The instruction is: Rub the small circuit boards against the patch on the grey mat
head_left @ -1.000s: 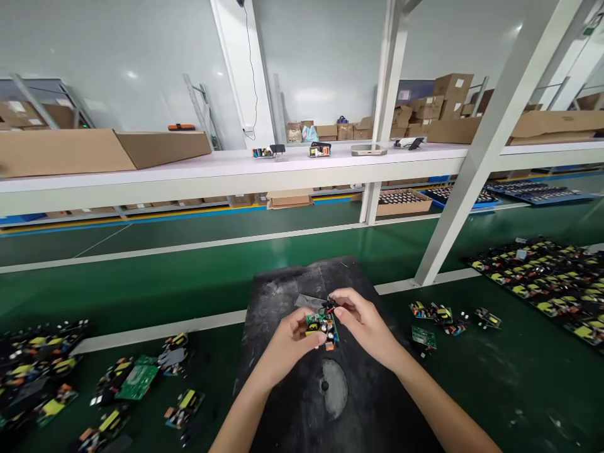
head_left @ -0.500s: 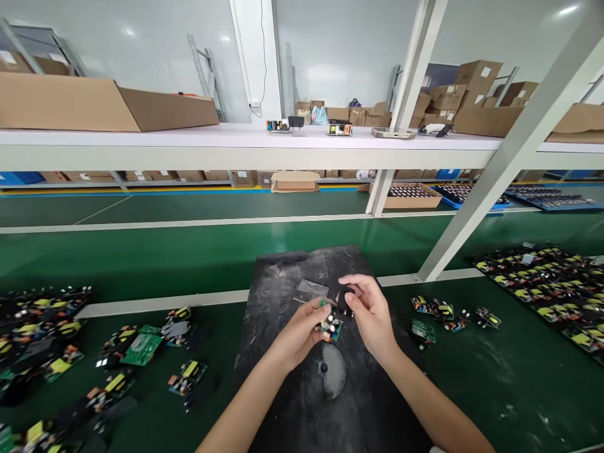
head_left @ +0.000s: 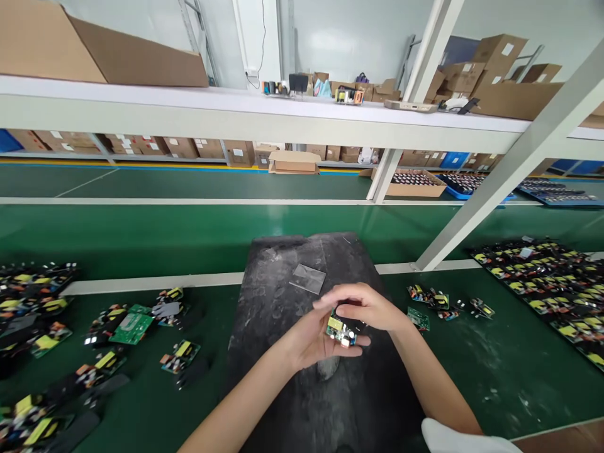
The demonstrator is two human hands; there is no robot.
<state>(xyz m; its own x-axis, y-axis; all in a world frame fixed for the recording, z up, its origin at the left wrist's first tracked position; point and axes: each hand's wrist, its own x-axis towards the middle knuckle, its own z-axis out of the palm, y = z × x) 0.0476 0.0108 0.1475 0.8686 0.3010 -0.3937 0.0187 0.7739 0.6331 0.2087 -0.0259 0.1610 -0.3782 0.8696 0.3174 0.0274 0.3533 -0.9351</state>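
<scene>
A small circuit board with a yellow part and several components rests in my left hand, whose fingers reach beneath and around it. Over the top of the board lies my right hand, its curled fingers touching the board's upper edge and partly hiding it. A dark piece shows between the right fingers and the board, too covered to make out. Both hands are above a worn black mat. Just behind them on the mat is a flat, clear rectangular piece.
Circuit boards with yellow parts lie in a pile at the left and on a large tray at the right. A small group of boards lies right of the mat. A white shelf crosses ahead, with a slanted post.
My right hand has moved left over the board and now covers its top. My left hand has turned, with its fingers extended under the board. The head view has tilted down.
</scene>
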